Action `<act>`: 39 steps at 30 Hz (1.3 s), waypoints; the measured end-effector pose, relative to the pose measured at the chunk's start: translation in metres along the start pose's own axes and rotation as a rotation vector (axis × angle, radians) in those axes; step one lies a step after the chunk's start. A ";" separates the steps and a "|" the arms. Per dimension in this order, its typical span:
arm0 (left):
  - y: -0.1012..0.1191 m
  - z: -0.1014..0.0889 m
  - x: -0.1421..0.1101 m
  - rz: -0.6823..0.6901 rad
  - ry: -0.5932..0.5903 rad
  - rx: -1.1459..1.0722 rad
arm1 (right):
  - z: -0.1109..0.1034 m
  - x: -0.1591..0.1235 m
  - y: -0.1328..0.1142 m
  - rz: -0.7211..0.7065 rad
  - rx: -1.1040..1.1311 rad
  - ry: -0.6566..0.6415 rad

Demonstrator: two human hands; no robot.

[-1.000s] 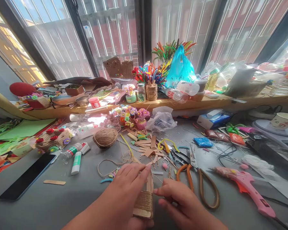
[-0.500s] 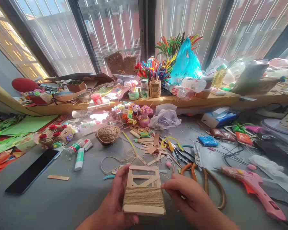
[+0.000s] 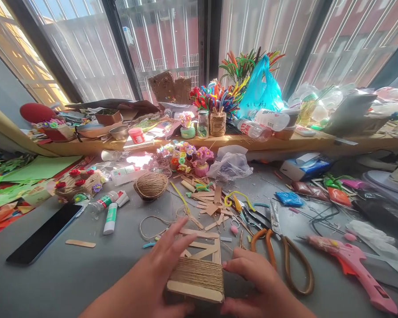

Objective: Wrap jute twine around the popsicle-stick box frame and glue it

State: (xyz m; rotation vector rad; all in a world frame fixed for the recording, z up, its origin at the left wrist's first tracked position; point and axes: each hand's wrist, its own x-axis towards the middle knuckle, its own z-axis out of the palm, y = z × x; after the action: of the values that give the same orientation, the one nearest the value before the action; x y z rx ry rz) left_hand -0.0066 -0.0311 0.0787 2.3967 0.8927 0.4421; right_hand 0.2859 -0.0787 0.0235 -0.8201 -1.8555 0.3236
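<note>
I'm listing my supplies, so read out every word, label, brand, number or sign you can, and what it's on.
No text reads with certainty.
Blue plastic bag: dark handwriting, too blurred.
Red-labelled bottle: lettering too blurred.
White-labelled bottle: print too small.
Green-labelled bottle: lettering too blurred.
White tube: marks on green, too small.

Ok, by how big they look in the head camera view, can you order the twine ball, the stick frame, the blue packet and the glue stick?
1. Stick frame, though it is also nearest the camera
2. Twine ball
3. Glue stick and blue packet: too alike to rank
</note>
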 end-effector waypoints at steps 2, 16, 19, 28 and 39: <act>0.019 -0.012 0.008 0.098 0.027 0.191 | 0.001 0.000 0.000 0.029 -0.046 -0.036; 0.044 -0.045 0.028 0.140 -0.214 0.254 | 0.013 -0.010 0.003 0.114 -0.066 -0.152; 0.045 -0.037 0.023 0.060 -0.148 0.281 | 0.016 -0.007 0.001 0.082 -0.050 -0.154; 0.023 -0.012 0.017 -0.085 -0.068 0.120 | 0.008 0.005 -0.005 0.047 0.052 -0.046; -0.022 0.040 -0.002 -0.178 0.046 -0.648 | -0.016 0.008 -0.006 0.035 0.091 0.038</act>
State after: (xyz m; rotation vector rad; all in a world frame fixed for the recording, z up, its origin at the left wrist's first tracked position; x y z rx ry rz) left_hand 0.0002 -0.0332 0.0332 1.7103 0.8168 0.6085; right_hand 0.2957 -0.0801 0.0392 -0.7917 -1.7797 0.4081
